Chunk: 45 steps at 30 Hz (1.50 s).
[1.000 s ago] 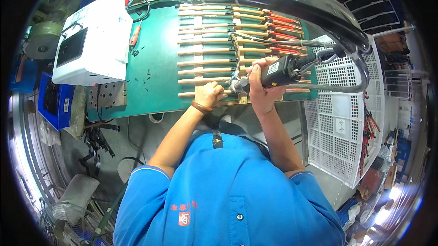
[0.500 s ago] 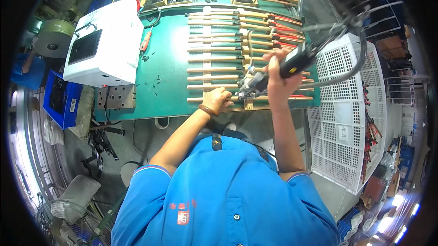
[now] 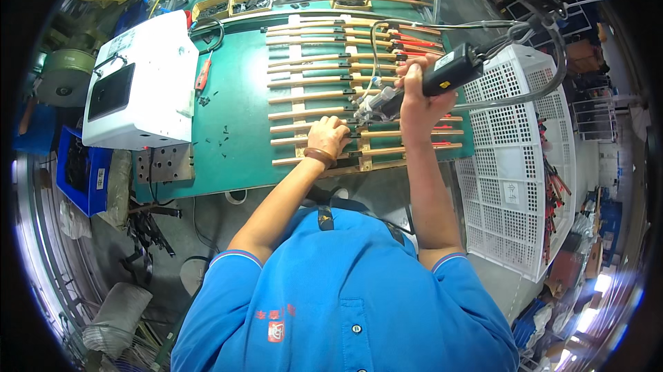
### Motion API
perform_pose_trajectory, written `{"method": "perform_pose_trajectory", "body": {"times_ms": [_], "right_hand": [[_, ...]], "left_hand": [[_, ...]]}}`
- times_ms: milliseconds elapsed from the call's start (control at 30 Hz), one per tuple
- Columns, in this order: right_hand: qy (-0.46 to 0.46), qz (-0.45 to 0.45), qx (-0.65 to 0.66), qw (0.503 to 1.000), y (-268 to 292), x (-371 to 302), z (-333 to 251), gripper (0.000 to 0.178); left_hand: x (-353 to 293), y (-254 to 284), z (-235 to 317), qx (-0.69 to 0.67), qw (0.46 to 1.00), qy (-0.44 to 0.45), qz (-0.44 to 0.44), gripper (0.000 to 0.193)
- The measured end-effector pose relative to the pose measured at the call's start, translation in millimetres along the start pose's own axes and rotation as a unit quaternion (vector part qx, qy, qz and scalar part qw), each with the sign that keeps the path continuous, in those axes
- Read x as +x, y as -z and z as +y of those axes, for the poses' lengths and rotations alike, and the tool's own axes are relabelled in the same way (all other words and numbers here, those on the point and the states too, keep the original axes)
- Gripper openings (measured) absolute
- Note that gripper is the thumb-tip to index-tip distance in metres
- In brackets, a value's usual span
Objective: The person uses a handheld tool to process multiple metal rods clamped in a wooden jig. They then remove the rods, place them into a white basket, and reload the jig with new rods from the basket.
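Observation:
Pale wooden sticks (image 3: pixel 297 99) with black fittings lie side by side in a row across wooden rails on the green table. Several have red parts at their right ends. My left hand (image 3: pixel 327 136), with a brown bangle on its wrist, is closed over one of the nearer sticks, by its black fitting; the fingertips are partly hidden. In my right hand (image 3: pixel 419 106) is a black powered screwdriver (image 3: pixel 447 75), tilted, with hoses running from its rear. The screwdriver's metal nose (image 3: pixel 373 104) is beside my left fingers, over the black fittings; contact cannot be made out.
A white machine (image 3: pixel 138 85) stands at the table's left, near a red-handled screwdriver (image 3: pixel 202 75) and scattered small black pieces. A blue bin (image 3: pixel 79 168) is beyond the left edge. White perforated crates (image 3: pixel 497 186) stand at right. Cardboard trays (image 3: pixel 250 3) of black parts line the back.
My left hand and the screwdriver's nose have moved from the nearest stick to ones farther from me. The whole view has shifted slightly.

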State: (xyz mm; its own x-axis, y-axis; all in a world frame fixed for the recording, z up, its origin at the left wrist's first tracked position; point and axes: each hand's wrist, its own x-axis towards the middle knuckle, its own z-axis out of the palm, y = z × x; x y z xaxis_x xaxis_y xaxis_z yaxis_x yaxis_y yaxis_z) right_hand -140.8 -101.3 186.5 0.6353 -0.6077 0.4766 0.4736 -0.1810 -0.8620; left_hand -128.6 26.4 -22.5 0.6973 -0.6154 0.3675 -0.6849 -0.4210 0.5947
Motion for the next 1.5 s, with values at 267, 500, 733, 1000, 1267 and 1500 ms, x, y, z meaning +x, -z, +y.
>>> {"method": "perform_pose_trajectory", "body": {"times_ms": [267, 500, 733, 1000, 1267, 1500], "right_hand": [[-0.005, -0.003, -0.017, 1.0, 8.8, -20.0, 22.7, 0.025], [-0.005, -0.012, -0.016, 1.0, 10.5, -23.1, 21.7, 0.027], [-0.026, -0.012, -0.003, 1.0, 13.0, -27.0, 24.3, 0.028], [-0.007, -0.017, -0.014, 1.0, 8.8, -29.3, 27.9, 0.018], [-0.032, -0.019, 0.022, 0.999, 2.2, -32.2, 30.8, 0.028], [-0.006, -0.041, 0.005, 0.999, 1.0, -39.6, 34.2, 0.028]], "left_hand": [[-2.3, -6.8, -1.9, -0.014, 1.0, 0.004, 0.018, 0.021], [-3.1, -8.0, -2.4, -0.004, 1.0, -0.007, 0.021, 0.021], [-4.3, -7.3, -1.3, -0.004, 1.0, 0.005, 0.005, 0.02], [-4.1, -4.5, 1.6, -0.003, 1.0, 0.007, 0.005, 0.021], [-13.8, -2.9, -8.1, 0.027, 0.999, 0.025, 0.026, 0.019], [-24.7, 1.1, -19.8, 0.021, 0.998, 0.034, 0.042, 0.016]]}}
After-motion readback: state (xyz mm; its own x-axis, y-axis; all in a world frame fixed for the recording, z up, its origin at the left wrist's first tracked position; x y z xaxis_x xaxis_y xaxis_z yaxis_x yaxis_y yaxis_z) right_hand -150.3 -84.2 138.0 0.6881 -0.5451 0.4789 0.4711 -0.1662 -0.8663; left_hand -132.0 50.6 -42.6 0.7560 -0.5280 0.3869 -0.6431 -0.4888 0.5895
